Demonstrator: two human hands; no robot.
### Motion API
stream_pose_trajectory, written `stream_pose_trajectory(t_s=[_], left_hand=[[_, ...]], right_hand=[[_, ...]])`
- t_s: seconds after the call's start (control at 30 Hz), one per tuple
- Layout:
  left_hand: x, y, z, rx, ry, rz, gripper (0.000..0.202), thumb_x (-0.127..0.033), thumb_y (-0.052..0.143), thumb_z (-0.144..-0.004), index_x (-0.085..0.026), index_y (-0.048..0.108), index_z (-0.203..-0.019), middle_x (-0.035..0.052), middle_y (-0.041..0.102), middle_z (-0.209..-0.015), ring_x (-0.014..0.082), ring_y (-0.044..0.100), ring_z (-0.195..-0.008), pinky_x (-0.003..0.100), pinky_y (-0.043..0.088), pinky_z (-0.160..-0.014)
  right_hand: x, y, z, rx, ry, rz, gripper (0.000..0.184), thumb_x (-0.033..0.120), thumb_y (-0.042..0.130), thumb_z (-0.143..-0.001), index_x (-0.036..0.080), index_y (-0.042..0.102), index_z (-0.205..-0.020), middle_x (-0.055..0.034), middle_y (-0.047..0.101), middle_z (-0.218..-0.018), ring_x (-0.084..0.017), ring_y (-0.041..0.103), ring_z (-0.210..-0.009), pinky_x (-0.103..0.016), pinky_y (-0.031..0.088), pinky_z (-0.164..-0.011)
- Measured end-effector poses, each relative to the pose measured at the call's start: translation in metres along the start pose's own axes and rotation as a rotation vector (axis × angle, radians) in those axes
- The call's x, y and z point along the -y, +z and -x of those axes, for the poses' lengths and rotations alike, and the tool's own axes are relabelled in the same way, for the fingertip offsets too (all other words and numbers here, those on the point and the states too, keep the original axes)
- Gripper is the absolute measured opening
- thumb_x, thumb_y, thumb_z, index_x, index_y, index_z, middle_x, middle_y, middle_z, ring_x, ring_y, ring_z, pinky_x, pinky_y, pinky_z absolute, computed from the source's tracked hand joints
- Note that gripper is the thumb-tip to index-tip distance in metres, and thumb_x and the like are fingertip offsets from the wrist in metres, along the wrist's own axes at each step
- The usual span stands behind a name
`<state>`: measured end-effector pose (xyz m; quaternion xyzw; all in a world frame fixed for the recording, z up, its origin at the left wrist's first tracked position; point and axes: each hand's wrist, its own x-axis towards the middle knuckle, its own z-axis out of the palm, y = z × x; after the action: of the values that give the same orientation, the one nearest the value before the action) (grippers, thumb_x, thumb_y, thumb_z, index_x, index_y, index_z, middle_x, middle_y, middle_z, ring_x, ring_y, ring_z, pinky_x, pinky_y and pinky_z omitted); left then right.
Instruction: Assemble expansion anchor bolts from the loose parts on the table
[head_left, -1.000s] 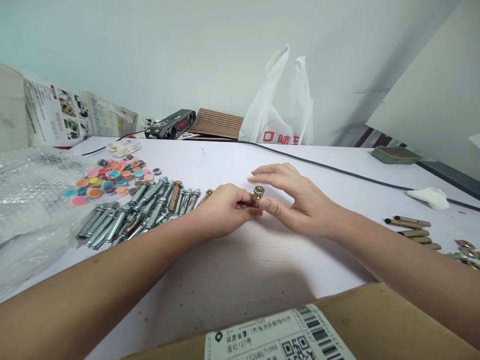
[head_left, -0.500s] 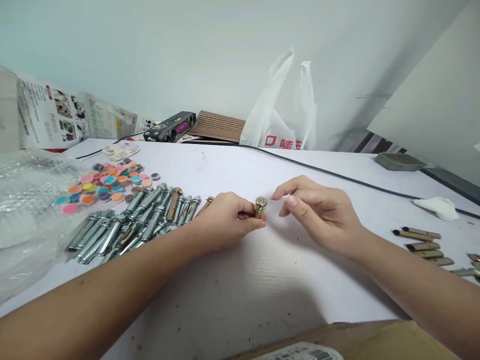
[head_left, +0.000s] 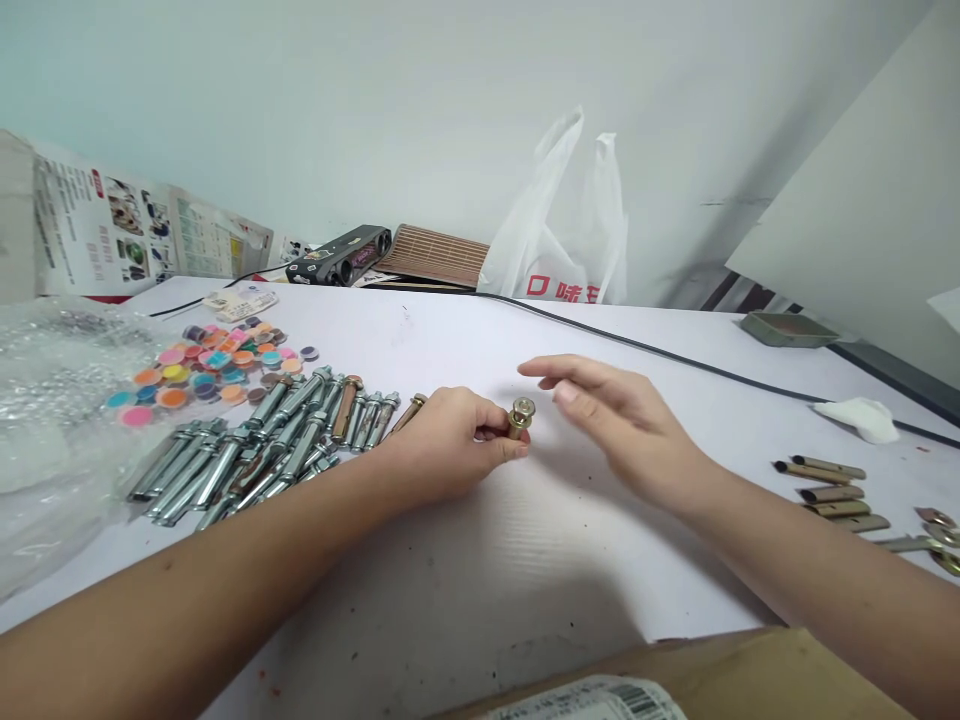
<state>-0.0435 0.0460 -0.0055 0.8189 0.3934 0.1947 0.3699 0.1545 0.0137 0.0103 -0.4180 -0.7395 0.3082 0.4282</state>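
My left hand [head_left: 450, 440] is closed around a brass-coloured expansion bolt [head_left: 518, 417], whose nut end sticks out to the right past my thumb and forefinger. My right hand [head_left: 611, 415] hovers just right of that nut with its fingers stretched out and apart, holding nothing, fingertips a little above and beyond the bolt's end. A pile of silvery expansion bolts [head_left: 262, 440] lies on the white table [head_left: 525, 560] just left of my left hand.
Coloured round discs [head_left: 206, 365] lie behind the bolt pile, with bubble wrap [head_left: 52, 420] at far left. Brass sleeves and parts [head_left: 840, 485] lie at right. A black cable [head_left: 675, 350], a white plastic bag [head_left: 562, 240], a green tray [head_left: 787, 328] and a cardboard box [head_left: 712, 680] border the table.
My right hand let go of the bolt's nut end, curled briefly, and now has its fingers stretched out beside it. My left hand kept its grip.
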Motion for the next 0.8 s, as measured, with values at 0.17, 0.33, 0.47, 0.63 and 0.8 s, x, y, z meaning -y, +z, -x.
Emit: stream_pose_trajectory(t_s=[0.17, 0.33, 0.47, 0.63, 0.8], left_hand=[[0.001, 0.002, -0.001, 0.000, 0.036, -0.019, 0.024, -0.036, 0.054, -0.080, -0.019, 0.070, -0.074, -0.0028, 0.064, -0.065, 0.0119, 0.053, -0.063, 0.024, 0.039, -0.060], [-0.004, 0.003, -0.001, -0.012, 0.038, -0.037, 0.025, -0.034, 0.053, -0.080, -0.019, 0.072, -0.076, -0.0032, 0.063, -0.065, 0.0119, 0.055, -0.066, 0.024, 0.040, -0.063], [-0.007, 0.003, 0.001, -0.017, 0.022, -0.048, 0.022, -0.028, 0.052, -0.080, -0.021, 0.072, -0.079, -0.0036, 0.066, -0.067, 0.0115, 0.057, -0.065, 0.024, 0.039, -0.061], [-0.010, 0.003, 0.003, -0.028, 0.106, -0.110, 0.020, -0.029, 0.051, -0.083, -0.021, 0.069, -0.081, -0.0025, 0.067, -0.078, 0.0126, 0.059, -0.075, 0.024, 0.041, -0.068], [-0.009, 0.003, 0.001, -0.097, 0.153, -0.240, 0.023, -0.028, 0.042, -0.090, -0.020, 0.064, -0.094, 0.0011, 0.065, -0.089, 0.0157, 0.057, -0.084, 0.027, 0.040, -0.073]], right_hand=[[0.004, 0.011, -0.002, 0.099, -0.101, 0.165, 0.024, 0.030, 0.054, -0.090, 0.031, 0.064, -0.111, -0.0023, 0.053, -0.122, -0.018, 0.042, -0.123, -0.035, 0.039, -0.100], [0.005, 0.017, 0.002, -0.092, -0.126, 0.340, 0.011, 0.031, 0.064, -0.082, 0.022, 0.062, -0.089, -0.0019, 0.059, -0.099, -0.016, 0.053, -0.098, -0.034, 0.043, -0.087], [0.007, 0.017, 0.001, -0.164, -0.130, 0.419, 0.020, 0.035, 0.069, -0.078, 0.020, 0.056, -0.079, -0.0003, 0.061, -0.089, -0.016, 0.053, -0.091, -0.032, 0.044, -0.081], [0.012, 0.002, -0.003, 0.067, -0.233, 0.431, 0.030, 0.026, 0.059, -0.086, 0.024, 0.057, -0.115, -0.0018, 0.060, -0.110, -0.016, 0.051, -0.103, -0.033, 0.043, -0.090], [0.005, -0.022, -0.008, 0.172, -0.303, 0.541, 0.019, 0.023, 0.055, -0.088, 0.022, 0.064, -0.104, -0.0029, 0.063, -0.096, -0.017, 0.053, -0.094, -0.034, 0.045, -0.084]])
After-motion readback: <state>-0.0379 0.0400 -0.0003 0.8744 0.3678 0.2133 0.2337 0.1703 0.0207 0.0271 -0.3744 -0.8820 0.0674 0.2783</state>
